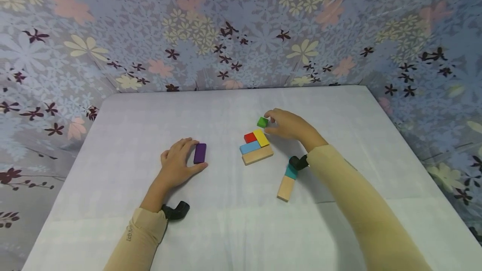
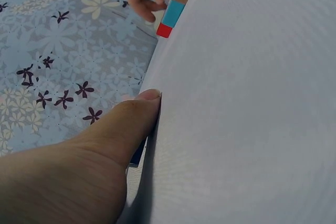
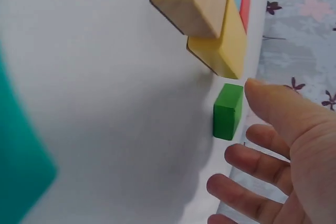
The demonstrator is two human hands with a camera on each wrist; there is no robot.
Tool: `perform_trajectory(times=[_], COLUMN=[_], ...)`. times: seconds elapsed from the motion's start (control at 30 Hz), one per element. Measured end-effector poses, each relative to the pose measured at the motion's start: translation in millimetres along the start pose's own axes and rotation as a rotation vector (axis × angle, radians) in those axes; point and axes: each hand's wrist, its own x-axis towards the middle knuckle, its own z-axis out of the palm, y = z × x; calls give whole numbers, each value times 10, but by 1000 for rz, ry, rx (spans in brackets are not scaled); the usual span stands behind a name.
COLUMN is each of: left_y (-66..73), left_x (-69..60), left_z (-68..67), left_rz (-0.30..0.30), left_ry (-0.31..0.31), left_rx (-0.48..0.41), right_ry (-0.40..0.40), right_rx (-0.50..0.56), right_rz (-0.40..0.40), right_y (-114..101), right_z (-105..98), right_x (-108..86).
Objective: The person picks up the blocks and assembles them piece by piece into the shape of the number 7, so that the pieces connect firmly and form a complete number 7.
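Green block, right of centre, sits by the right hand, its grip wide; the left hand spans a purple block, its grip hard to tell.

Two tan-sleeved arms are slanting in from the near side; the bare left hand is holding its thumb apart from its fingers, and the bare right hand, farther away, is doing likewise.
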Motion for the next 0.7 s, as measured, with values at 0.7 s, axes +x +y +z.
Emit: perform_trajectory(times=[0.7], left_y=[-17], left_x=[31], left_z=[-28], left_rz=[11], left_ry=[4], left_rx=[4], right_ry=[-33], right_rx=[-78], right_rz=[35], right_y=[-46], right_z=[47], right_x=[225])
